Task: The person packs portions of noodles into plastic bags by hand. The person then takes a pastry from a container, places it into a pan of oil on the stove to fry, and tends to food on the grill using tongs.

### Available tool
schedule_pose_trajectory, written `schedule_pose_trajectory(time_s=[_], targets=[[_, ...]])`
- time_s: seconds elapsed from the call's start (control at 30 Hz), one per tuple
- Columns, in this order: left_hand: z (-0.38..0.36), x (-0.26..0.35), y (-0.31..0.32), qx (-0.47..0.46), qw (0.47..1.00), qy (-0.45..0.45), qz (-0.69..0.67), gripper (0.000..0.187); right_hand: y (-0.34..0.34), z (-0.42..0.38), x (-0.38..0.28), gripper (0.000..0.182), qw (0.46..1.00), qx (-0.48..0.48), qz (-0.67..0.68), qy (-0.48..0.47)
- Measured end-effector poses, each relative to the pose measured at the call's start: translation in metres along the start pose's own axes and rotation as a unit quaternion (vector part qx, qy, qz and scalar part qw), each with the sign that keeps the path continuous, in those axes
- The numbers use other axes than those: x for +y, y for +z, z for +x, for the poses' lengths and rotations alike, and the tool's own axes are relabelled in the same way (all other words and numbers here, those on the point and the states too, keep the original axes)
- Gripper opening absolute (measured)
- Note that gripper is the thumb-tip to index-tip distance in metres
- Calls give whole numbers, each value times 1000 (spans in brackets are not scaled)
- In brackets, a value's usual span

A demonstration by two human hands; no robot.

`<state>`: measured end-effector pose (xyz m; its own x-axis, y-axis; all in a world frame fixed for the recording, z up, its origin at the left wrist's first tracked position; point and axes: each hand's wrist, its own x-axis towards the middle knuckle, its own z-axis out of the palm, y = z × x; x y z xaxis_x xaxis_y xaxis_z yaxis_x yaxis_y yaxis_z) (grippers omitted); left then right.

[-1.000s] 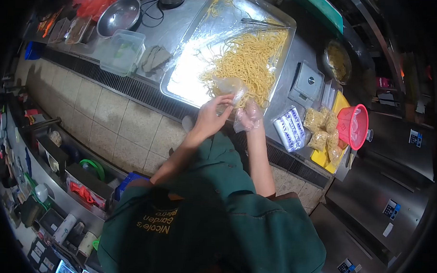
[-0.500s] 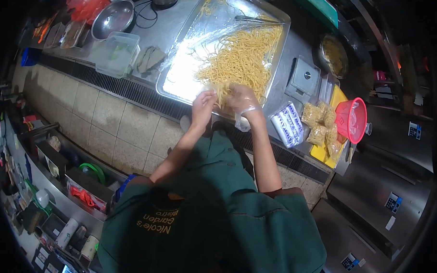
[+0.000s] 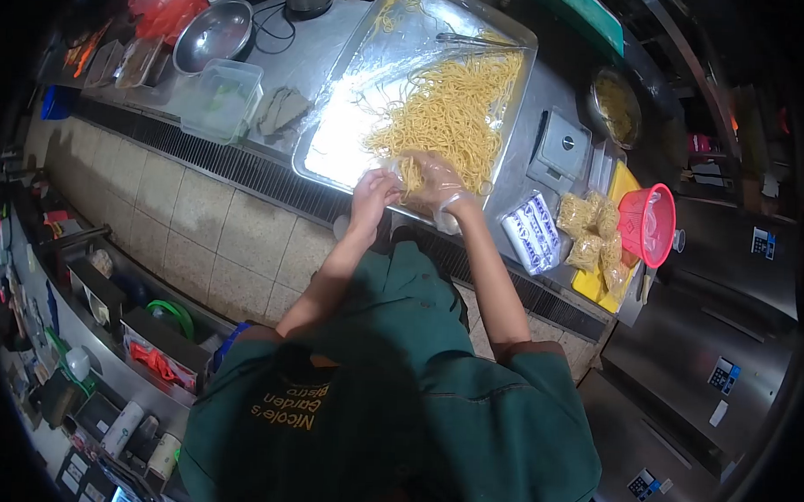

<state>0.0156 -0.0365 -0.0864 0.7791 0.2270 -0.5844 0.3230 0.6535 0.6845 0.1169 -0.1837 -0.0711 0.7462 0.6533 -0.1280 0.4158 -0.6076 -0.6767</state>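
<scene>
tongs (image 3: 476, 41) at far end of noodles (image 3: 451, 102); scale (image 3: 560, 150), cloth (image 3: 283, 111) flanking tray (image 3: 335, 147)

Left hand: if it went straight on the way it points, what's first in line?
Likely the bunch of noodles beside the right hand, just past the left hand's fingers; depth is unclear.

Passage over tray (image 3: 335, 142) left of noodles (image 3: 451, 111); tongs (image 3: 477, 41) bar far end.

Steel counter (image 3: 316, 62) and noodles (image 3: 456, 102) show a kitchen.
</scene>
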Motion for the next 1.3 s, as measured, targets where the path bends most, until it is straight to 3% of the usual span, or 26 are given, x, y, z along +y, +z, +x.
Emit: schedule_pose_trajectory(time_s=[0.07, 0.17, 0.3, 0.43, 0.53, 0.63, 0.67, 0.73, 0.8, 0.9, 0.93, 1.07, 1.17, 1.27, 1.3], targets=[[1, -1, -2, 1, 999, 12, 31, 17, 15, 2, 23, 62, 999, 28, 18, -10], [11, -4, -11, 2, 989, 88, 122, 14, 10, -2, 23, 59, 995, 49, 53, 72], [11, 0, -13, 27, 957, 173, 230, 13, -24, -11, -15, 55, 988, 23, 42, 150], [4, 8, -8, 38, 928, 184, 323, 19, -27, -17, -32, 47, 991, 115, 22, 66], [-3, 9, 1, 17, 919, 209, 334, 24, -25, -19, -67, 32, 984, 156, -39, 73], [-10, 10, 10, -5, 922, 230, 311, 23, -3, -13, -40, 19, 993, 74, -55, 75], [-14, 13, 13, -21, 909, 227, 348, 22, 7, -12, -29, 13, 991, 107, -31, 71], [-25, 22, 16, -50, 878, 218, 423, 22, 9, -5, -22, 16, 981, 42, 90, 166], [-24, 25, 11, -85, 903, 176, 382, 22, 11, -3, -18, 20, 945, -2, 230, 230], [-25, 32, 4, -115, 917, 165, 344, 23, 8, -11, -11, 30, 844, -38, 455, 280], [-26, 34, 2, -122, 919, 169, 335, 23, -12, -17, -48, 30, 782, -27, 555, 282], [-24, 36, -8, -176, 910, 133, 352, 23, 31, -23, 40, 39, 652, -68, 730, 193], [-30, 28, -4, -194, 920, 131, 315, 23, 1, -16, -28, 39, 641, -5, 736, 216], [-35, 30, 2, -183, 913, 116, 346, 23, 4, -7, -49, 36, 701, 51, 640, 309], [-37, 32, 4, -181, 911, 109, 355, 23, 5, -9, -49, 32, 759, 79, 575, 294]])
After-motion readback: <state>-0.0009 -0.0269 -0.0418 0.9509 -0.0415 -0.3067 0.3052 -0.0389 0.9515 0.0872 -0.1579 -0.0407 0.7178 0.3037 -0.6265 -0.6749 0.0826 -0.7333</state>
